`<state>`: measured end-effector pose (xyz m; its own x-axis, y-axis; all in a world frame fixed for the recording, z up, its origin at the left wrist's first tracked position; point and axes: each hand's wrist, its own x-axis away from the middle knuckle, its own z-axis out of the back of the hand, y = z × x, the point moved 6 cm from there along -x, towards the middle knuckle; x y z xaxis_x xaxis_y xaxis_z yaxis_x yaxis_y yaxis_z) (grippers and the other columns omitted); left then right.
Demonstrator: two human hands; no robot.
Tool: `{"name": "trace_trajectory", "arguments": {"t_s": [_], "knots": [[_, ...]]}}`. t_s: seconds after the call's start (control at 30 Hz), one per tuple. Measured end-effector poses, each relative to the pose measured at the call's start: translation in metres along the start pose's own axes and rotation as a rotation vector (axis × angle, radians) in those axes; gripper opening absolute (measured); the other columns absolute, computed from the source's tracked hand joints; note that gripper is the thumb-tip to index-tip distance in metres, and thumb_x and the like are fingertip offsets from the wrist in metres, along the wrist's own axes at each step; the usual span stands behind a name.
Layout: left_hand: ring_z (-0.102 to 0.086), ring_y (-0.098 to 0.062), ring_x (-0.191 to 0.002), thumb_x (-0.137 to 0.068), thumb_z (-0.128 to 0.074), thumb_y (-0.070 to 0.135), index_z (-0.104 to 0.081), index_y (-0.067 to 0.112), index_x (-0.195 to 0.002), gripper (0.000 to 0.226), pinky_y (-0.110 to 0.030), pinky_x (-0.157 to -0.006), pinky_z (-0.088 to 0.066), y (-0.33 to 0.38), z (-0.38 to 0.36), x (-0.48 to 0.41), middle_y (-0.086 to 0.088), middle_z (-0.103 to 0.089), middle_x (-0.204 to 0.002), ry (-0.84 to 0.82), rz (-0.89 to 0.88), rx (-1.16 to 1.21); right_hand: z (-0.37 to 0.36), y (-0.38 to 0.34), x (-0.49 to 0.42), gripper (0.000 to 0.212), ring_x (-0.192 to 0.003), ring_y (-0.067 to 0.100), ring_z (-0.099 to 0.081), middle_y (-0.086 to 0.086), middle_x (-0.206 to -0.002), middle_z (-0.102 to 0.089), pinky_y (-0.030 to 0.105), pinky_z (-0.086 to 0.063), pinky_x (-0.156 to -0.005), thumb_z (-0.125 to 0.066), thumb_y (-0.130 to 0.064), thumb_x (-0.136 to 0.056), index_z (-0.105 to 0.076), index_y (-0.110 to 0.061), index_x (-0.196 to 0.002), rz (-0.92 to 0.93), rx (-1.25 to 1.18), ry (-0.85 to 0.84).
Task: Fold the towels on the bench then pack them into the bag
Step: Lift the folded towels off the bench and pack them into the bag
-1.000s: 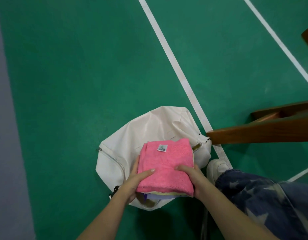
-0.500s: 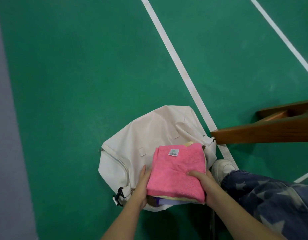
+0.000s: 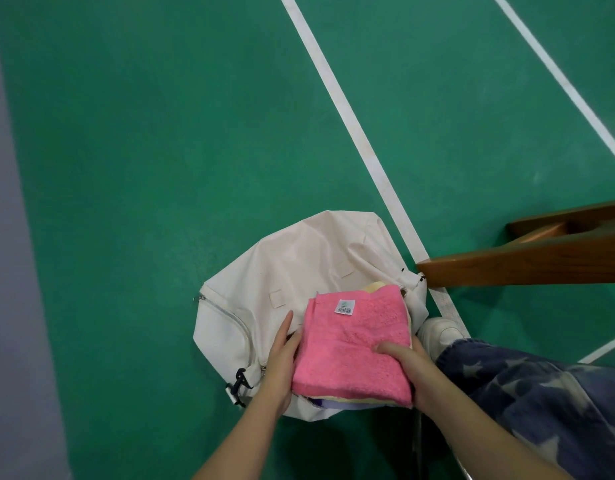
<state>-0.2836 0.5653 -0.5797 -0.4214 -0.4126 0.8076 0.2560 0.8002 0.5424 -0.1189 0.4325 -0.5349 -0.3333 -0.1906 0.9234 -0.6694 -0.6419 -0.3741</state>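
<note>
Towel stack point(image 3: 354, 348), pink on top, lies over the near-right part of the white bag point(image 3: 299, 258). Right grip point(image 3: 413, 372) holds its right edge, thumb on top. Left grip point(image 3: 282, 358) flat, fingers straight, against its left edge.

Left forearm point(image 3: 240, 441) and right forearm point(image 3: 489, 438), both bare, enter from the bottom edge and converge at lower centre. Left hand point(image 3: 280, 365): flat against the left edge of the stack of folded terry towels point(image 3: 354, 351), pink on top; one digit straight, the others hidden beneath. Right hand point(image 3: 415, 374): thumb curled over the stack's top, fingers underneath, pinching its right side.
</note>
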Motion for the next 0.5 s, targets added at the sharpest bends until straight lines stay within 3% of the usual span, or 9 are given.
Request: {"name": "trace_trajectory", "arguments": {"t_s": [0.13, 0.23, 0.4, 0.5], "knots": [[-0.041, -0.01, -0.127, -0.096, -0.046, 0.039, -0.026, 0.047, -0.139, 0.049, -0.024, -0.097, -0.038, 0.012, -0.008, 0.002, 0.01, -0.037, -0.143, -0.078, -0.061, -0.141, 0.002, -0.003, 0.003, 0.069, -0.102, 0.037, -0.057, 0.012, -0.116, -0.054, 0.049, -0.053, -0.079, -0.073, -0.012, -0.074, -0.037, -0.029, -0.13, 0.006, 0.027, 0.015], [-0.04, -0.004, -0.126, -0.09, -0.045, 0.053, -0.027, 0.059, -0.131, 0.045, -0.023, -0.099, -0.038, 0.019, -0.02, 0.002, 0.022, -0.034, -0.141, -0.18, -0.083, -0.269, 0.002, -0.005, 0.006, 0.069, -0.101, 0.036, -0.057, 0.012, -0.116, -0.054, 0.049, -0.053, -0.08, -0.073, -0.011, -0.075, -0.037, -0.029, -0.131, 0.02, 0.044, 0.01], [-0.039, -0.008, -0.124, -0.089, -0.048, 0.052, -0.011, 0.042, -0.147, 0.069, -0.022, -0.094, -0.043, 0.027, -0.024, -0.007, 0.016, -0.026, -0.143, -0.226, -0.051, -0.311, 0.0, -0.011, 0.014, 0.066, -0.1, 0.034, -0.056, 0.011, -0.114, -0.053, 0.041, -0.052, -0.072, -0.071, -0.007, -0.077, -0.037, -0.028, -0.129, 0.027, 0.076, -0.032], [-0.035, -0.014, -0.133, -0.08, -0.055, 0.058, -0.003, 0.036, -0.15, 0.089, -0.037, -0.108, -0.036, 0.03, -0.019, -0.009, 0.01, -0.02, -0.153, -0.194, -0.032, -0.302, 0.0, -0.014, 0.015, 0.065, -0.1, 0.033, -0.056, 0.011, -0.113, -0.054, 0.041, -0.051, -0.071, -0.07, -0.005, -0.077, -0.037, -0.027, -0.129, 0.038, 0.081, -0.038]]}}
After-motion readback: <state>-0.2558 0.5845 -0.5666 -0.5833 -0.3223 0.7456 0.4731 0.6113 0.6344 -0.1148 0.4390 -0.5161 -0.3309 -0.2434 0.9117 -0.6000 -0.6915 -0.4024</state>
